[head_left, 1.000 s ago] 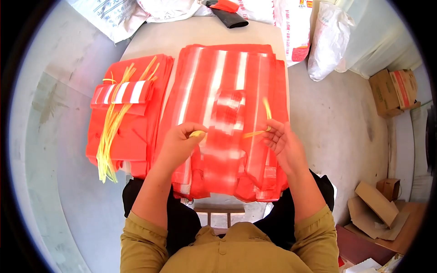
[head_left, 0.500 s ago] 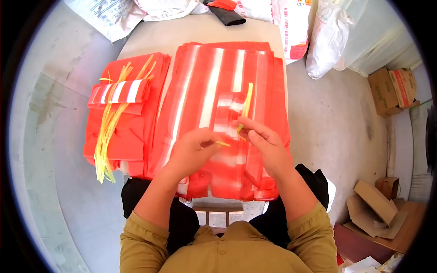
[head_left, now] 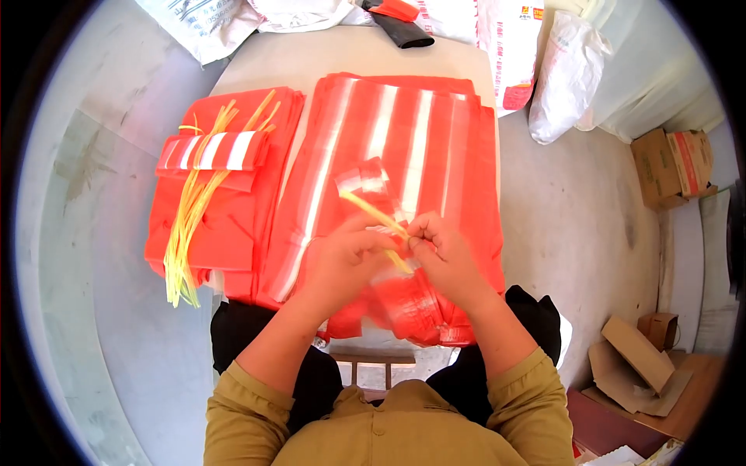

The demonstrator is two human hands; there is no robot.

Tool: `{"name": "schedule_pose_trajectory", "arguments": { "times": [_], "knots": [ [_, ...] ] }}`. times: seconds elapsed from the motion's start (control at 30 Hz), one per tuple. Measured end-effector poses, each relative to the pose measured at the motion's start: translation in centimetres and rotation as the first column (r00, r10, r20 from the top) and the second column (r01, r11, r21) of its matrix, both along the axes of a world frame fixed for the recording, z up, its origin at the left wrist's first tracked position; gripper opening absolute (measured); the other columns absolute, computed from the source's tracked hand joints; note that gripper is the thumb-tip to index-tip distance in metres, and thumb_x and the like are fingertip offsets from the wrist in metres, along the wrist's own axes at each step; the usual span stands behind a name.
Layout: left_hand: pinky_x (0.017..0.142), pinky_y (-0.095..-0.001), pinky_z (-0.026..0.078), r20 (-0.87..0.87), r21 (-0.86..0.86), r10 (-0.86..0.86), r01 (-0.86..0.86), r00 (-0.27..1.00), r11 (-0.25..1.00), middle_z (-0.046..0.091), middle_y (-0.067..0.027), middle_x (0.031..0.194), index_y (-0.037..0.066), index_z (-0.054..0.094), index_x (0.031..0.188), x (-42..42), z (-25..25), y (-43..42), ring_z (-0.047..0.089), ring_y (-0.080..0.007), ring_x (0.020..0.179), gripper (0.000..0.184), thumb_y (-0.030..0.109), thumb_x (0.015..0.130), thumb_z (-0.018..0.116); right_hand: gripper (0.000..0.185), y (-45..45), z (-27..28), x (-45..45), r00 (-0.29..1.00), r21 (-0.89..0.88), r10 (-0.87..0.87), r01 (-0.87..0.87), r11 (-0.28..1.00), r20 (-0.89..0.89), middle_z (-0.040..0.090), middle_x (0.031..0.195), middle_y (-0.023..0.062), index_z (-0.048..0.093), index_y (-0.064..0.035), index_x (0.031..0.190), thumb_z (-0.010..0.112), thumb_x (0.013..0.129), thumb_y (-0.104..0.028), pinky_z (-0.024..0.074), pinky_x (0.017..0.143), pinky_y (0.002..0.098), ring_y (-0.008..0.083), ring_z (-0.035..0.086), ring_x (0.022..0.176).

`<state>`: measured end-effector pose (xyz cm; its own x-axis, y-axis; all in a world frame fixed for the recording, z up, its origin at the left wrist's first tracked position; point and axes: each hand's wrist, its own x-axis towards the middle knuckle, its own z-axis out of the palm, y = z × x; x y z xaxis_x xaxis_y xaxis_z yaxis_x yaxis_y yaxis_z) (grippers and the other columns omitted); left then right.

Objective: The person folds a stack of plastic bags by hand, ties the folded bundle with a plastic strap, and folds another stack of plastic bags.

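A thin yellow strip (head_left: pixel 370 210), apparently plastic tie, crosses over a gathered bundle of red-and-white striped plastic sheets or bags (head_left: pixel 371 177). My right hand (head_left: pixel 447 252) is closed, pinching the strip between thumb and forefinger. Close beside it, my left hand (head_left: pixel 350 256) has its fingertips pressed at the strip, whose short lower end pokes out beneath them. Part of the bundle is hidden by both hands. Under it lies a broad stack of red-and-white striped plastic (head_left: pixel 326 163).
To the left is a folded red stack (head_left: pixel 202 241) with a striped roll (head_left: pixel 214 151) and several loose yellow strips (head_left: pixel 186 225) on top. White sacks (head_left: pixel 571 78) and a black-and-red item (head_left: pixel 400 29) are at the back. Cardboard boxes (head_left: pixel 672 167) stand on the right.
The strip's long end has swung from pointing up at the right hand to lying leftward across the bundle. My hands have drawn closer together, and the bundle has tilted left.
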<state>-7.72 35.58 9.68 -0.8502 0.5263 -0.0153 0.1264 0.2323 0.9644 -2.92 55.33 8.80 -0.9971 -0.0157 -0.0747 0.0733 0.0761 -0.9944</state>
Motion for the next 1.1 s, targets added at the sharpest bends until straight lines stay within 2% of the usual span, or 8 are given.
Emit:
{"name": "schedule_pose_trajectory", "arguments": {
  "times": [0.23, 0.33, 0.43, 0.53, 0.63, 0.9, 1.0, 1.1],
  "knots": [
    [0.085, -0.0248, 0.053, 0.334, 0.318, -0.001, -0.112, 0.942, 0.941, 0.072, -0.0067, 0.115, -0.001, 0.075, 0.104, 0.2, -1.5, 0.0, 0.066, -0.0103, 0.098, 0.012, -0.004, 0.095, 0.066, 0.011, -1.6, -0.1, 0.3, 0.999, 0.193, 0.038, -0.036, 0.981, -0.008, 0.067, 0.1, 0.0145, 0.058, -0.0008, 0.104, 0.063, 0.097, -0.007, 0.0537, 0.084, 0.0365, 0.0267, 0.068, 0.095],
    [0.078, -0.0241, 0.052, 0.359, 0.162, 0.173, -0.244, 0.917, 0.956, 0.074, -0.0031, 0.096, -0.002, 0.075, 0.102, 0.3, -0.3, 0.5, 0.065, -0.0086, 0.089, 0.01, -0.001, 0.096, 0.067, 0.015, -1.9, 0.3, 0.4, 0.97, 0.362, 0.039, 0.051, 0.931, -0.239, 0.065, 0.096, 0.0138, 0.06, -0.0014, 0.104, 0.066, 0.091, -0.005, 0.0538, 0.079, 0.0393, 0.0307, 0.065, 0.089],
    [0.067, -0.0267, 0.053, 0.19, 0.021, 0.273, -0.282, 0.943, 0.959, 0.072, -0.0041, 0.077, 0.003, 0.077, 0.095, 0.4, -1.3, 0.4, 0.067, -0.0104, 0.073, 0.012, 0.014, 0.091, 0.074, 0.021, -1.6, -1.0, 0.0, 0.815, 0.576, 0.208, 0.179, 0.798, -0.541, 0.062, 0.091, 0.0118, 0.063, -0.0028, 0.106, 0.067, 0.086, -0.003, 0.0526, 0.074, 0.0414, 0.032, 0.062, 0.084],
    [0.062, -0.0319, 0.053, -0.06, -0.248, 0.155, -0.165, 0.986, 0.955, 0.069, -0.0086, 0.071, 0.005, 0.077, 0.091, 0.5, -0.4, 0.2, 0.067, -0.0185, 0.065, 0.014, 0.018, 0.088, 0.075, 0.024, -1.9, -0.4, 0.0, 0.776, 0.651, 0.254, 0.25, 0.717, -0.577, 0.061, 0.09, 0.0105, 0.066, -0.0037, 0.106, 0.067, 0.082, -0.002, 0.0515, 0.073, 0.0413, 0.0315, 0.061, 0.085],
    [0.06, -0.0366, 0.052, -0.303, -0.224, 0.067, -0.14, 0.951, 0.964, 0.068, -0.012, 0.075, 0.006, 0.076, 0.091, 0.7, 0.6, 0.2, 0.067, -0.0266, 0.066, 0.015, 0.021, 0.086, 0.076, 0.022, -1.6, -0.2, 0.1, 0.827, 0.633, 0.194, 0.23, 0.739, -0.527, 0.063, 0.094, 0.0101, 0.069, -0.0034, 0.103, 0.066, 0.082, 0.002, 0.0521, 0.076, 0.0396, 0.031, 0.061, 0.09],
    [0.064, -0.0392, 0.054, -0.198, -0.172, 0.063, -0.098, 0.978, 0.98, 0.07, -0.0119, 0.081, 0.006, 0.074, 0.095, 0.5, 0.3, -0.3, 0.069, -0.0289, 0.073, 0.012, 0.016, 0.088, 0.073, 0.009, -0.1, 0.7, -0.7, 0.886, 0.505, 0.313, -0.109, 0.857, -0.341, 0.066, 0.099, 0.0103, 0.068, -0.0005, 0.092, 0.065, 0.085, 0.004, 0.0509, 0.087, 0.041, 0.0324, 0.06, 0.1],
    [0.064, -0.0364, 0.052, -0.271, -0.138, 0.053, -0.093, 0.961, 0.986, 0.07, -0.0131, 0.084, 0.003, 0.073, 0.096, 0.3, -0.1, -0.3, 0.067, -0.0269, 0.07, 0.009, 0.01, 0.092, 0.071, 0.007, 0.1, 2.2, -0.5, 0.893, 0.645, 0.396, -0.177, 0.744, -0.211, 0.067, 0.098, 0.0127, 0.07, -0.0008, 0.094, 0.064, 0.09, -0.003, 0.0511, 0.087, 0.0417, 0.0345, 0.061, 0.097],
    [0.065, -0.0396, 0.052, -0.402, -0.281, 0.012, -0.136, 0.915, 0.95, 0.071, -0.0149, 0.086, 0.001, 0.072, 0.094, 0.2, 0.1, -0.5, 0.066, -0.0307, 0.071, 0.008, 0.008, 0.093, 0.069, 0.012, -0.2, 0.9, -0.4, 0.896, 0.597, 0.18, 0.111, 0.795, -0.406, 0.069, 0.098, 0.0133, 0.072, -0.0009, 0.095, 0.063, 0.095, -0.009, 0.0521, 0.085, 0.0427, 0.0361, 0.063, 0.093]
  ]
}}
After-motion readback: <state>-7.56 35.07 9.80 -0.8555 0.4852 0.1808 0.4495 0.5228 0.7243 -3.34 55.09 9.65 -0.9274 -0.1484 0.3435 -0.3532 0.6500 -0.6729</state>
